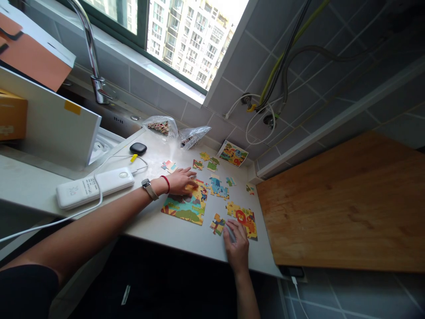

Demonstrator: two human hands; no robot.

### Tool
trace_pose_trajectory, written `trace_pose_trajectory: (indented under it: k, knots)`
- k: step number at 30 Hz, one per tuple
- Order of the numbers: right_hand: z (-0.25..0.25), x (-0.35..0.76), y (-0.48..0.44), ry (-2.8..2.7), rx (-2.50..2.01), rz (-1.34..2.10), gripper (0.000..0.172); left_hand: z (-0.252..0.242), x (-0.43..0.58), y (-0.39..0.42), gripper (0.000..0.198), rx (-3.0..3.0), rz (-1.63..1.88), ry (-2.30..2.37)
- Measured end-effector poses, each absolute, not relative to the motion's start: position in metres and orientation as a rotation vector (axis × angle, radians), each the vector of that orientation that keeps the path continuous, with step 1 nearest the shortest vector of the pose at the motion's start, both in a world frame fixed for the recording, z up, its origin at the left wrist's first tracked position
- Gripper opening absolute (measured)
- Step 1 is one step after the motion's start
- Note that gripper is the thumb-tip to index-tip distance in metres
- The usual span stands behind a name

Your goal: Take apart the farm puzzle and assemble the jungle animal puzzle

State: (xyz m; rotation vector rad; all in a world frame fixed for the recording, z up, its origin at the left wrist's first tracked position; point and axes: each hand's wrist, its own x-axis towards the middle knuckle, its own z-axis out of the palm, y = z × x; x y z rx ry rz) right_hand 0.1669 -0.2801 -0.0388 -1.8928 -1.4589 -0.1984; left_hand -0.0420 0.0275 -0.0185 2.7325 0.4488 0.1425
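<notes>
My left hand point(182, 181), with a watch and a red cord at the wrist, lies with fingers spread over the upper part of a joined puzzle section point(186, 208) showing water and green. My right hand point(237, 241) is curved at the lower edge of the lion section point(244, 218), its fingertips beside a loose piece point(218, 224); what its fingers hold, if anything, is hidden. Between the hands and farther back lies a blue elephant section point(219, 188). Several loose pieces lie behind, among them a green one point(213, 164) and a pink one point(169, 166).
A picture card point(233, 153) leans by the wall. Two clear plastic bags point(161, 127) sit near the sink. To the left are a white power bank point(94, 188) with a cable, a black case point(138, 148) and boxes. A wooden board point(345, 208) stands at the right.
</notes>
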Motion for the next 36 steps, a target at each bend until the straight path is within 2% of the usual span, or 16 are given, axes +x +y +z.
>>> trace_pose_trajectory:
  k: [4,7,18,27,33,36]
  knots:
    - [-0.038,0.166,-0.28,-1.453,-1.888,-0.193,0.022,-0.022,-0.037,0.017,0.095,2.719,0.115,0.381]
    - [-0.038,0.165,-0.279,-1.438,-1.884,-0.201,0.022,-0.025,-0.033,0.006,0.11,2.726,0.095,0.317]
    - [-0.032,0.165,-0.27,-1.574,-1.895,-0.123,0.021,-0.038,-0.027,-0.014,0.1,2.778,0.165,0.341]
    - [-0.024,0.204,-0.181,-1.731,-1.921,-0.014,0.038,-0.035,-0.024,-0.021,0.099,2.815,0.172,0.419]
    - [-0.032,0.242,-0.134,-1.815,-1.937,0.308,0.053,-0.037,-0.019,-0.02,0.103,2.785,0.21,0.435]
    - [-0.033,0.245,-0.131,-1.835,-1.947,0.388,0.054,-0.038,-0.018,-0.017,0.109,2.767,0.246,0.427]
